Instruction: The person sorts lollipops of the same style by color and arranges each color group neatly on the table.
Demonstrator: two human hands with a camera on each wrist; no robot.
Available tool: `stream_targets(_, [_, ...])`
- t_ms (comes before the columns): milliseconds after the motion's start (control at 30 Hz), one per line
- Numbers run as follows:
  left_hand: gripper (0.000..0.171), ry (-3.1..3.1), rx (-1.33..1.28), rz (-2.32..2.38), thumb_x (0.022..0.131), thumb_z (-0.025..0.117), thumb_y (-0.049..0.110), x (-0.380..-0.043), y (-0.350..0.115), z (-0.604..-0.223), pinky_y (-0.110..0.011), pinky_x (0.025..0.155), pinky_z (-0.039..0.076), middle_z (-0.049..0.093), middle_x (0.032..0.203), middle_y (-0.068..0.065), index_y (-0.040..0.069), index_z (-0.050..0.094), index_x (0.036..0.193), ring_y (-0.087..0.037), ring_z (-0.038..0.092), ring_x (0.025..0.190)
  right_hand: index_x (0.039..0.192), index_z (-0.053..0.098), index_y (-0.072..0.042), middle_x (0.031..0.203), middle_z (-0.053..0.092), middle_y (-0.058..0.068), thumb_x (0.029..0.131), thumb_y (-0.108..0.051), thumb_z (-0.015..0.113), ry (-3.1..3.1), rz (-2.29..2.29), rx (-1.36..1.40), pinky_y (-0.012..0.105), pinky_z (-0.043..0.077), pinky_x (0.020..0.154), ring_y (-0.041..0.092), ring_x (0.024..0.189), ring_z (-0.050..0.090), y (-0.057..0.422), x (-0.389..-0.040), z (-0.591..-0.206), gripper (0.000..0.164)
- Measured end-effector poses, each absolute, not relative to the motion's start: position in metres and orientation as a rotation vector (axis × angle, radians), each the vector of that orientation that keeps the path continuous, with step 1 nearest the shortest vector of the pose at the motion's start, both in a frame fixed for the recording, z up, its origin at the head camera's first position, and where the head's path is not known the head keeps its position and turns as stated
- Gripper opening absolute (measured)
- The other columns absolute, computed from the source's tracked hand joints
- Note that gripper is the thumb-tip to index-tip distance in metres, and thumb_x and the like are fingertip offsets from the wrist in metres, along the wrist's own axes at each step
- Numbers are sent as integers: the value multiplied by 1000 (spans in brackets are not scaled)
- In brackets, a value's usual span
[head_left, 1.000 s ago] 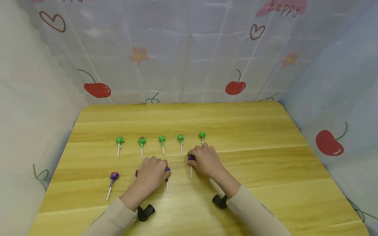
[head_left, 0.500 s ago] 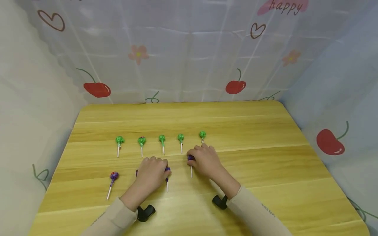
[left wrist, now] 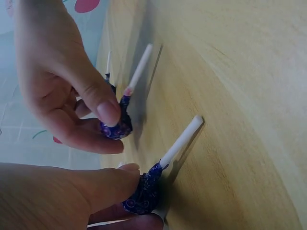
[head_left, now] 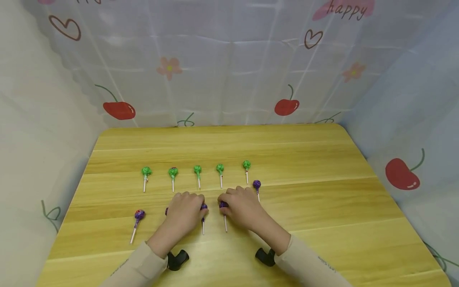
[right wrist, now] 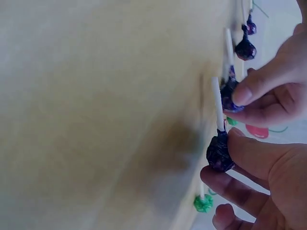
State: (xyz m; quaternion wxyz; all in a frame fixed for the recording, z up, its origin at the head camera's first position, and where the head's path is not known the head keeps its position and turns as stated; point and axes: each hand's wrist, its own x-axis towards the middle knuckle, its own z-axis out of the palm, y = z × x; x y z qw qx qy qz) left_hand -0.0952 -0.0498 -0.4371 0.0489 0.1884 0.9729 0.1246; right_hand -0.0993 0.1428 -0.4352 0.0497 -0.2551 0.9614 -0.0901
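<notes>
My left hand (head_left: 184, 211) pinches the purple-wrapped head of a lollipop (left wrist: 144, 194) between thumb and finger; its white stick points back toward me. Just to the right, my right hand (head_left: 241, 208) pinches another purple lollipop (right wrist: 219, 153) by its wrapped head, and the right wrist view shows it lifted off the table. A small gap separates the two held lollipops. Another purple lollipop (head_left: 256, 184) lies beyond the right hand, its stick partly covered by it. Left of the left hand, one more purple head (head_left: 166, 211) peeks out, mostly hidden. A purple lollipop (head_left: 139, 215) lies at the far left.
Several green lollipops (head_left: 197, 169) lie in a row beyond the hands, sticks toward me. All rest on a wooden table (head_left: 322, 223). A printed curtain (head_left: 222, 79) hangs along the table's far edge and sides. Black wrist mounts (head_left: 178, 260) sit below both wrists.
My right hand has moved left and nearer to me with its purple lollipop, closer to the left hand. This uncovers another purple lollipop at the right. The left hand stays in place.
</notes>
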Motion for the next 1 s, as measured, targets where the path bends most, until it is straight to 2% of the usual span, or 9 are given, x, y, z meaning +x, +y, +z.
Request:
stream_targets(167, [21,2978,582,371,87,77,31,-95,-50,-437,-33,64,36,59,67,3,16,65,78,-16,51,64,104,73,-27,91,66,-9,92,-38,70,2932,-247,-768,29,37,65,13,72,50,141,-98,-440,16])
stream_targets(300, [19,2981,590,357,86,78,32,-94,-51,-437,-34,64,37,64,73,1,16,67,86,-18,55,67,106,72,-27,93,66,-9,93,-39,68,2930,-234,-768,30,37,67,13,74,50,141,-98,-442,19])
stream_targets(467, [23,2993,582,343,85,78,35,-92,-52,-435,-32,63,34,69,80,-1,16,68,94,-19,56,68,115,69,-25,102,67,-7,94,-44,66,2919,-262,-753,33,42,70,16,81,54,146,-100,-439,29])
stream_targets(633, [27,3023,562,376,84,78,38,-90,-53,-433,-31,62,32,68,80,-1,15,70,95,-17,52,66,126,67,-20,113,68,-1,97,-45,61,3047,-248,-687,39,49,74,23,91,61,163,-110,-432,39])
stream_targets(833, [34,3039,550,387,84,77,41,-89,-56,-429,-35,67,41,70,84,-3,13,71,102,-20,57,71,138,58,-22,126,61,6,98,-45,60,3143,-142,-449,48,50,78,33,101,61,200,-124,-431,46])
stream_targets(1000, [38,3022,524,360,86,75,43,-88,-62,-429,-40,73,46,70,89,-5,12,70,107,-23,60,75,140,56,-23,128,60,9,96,-47,61,3106,-125,-363,53,48,80,36,103,61,222,-126,-441,51])
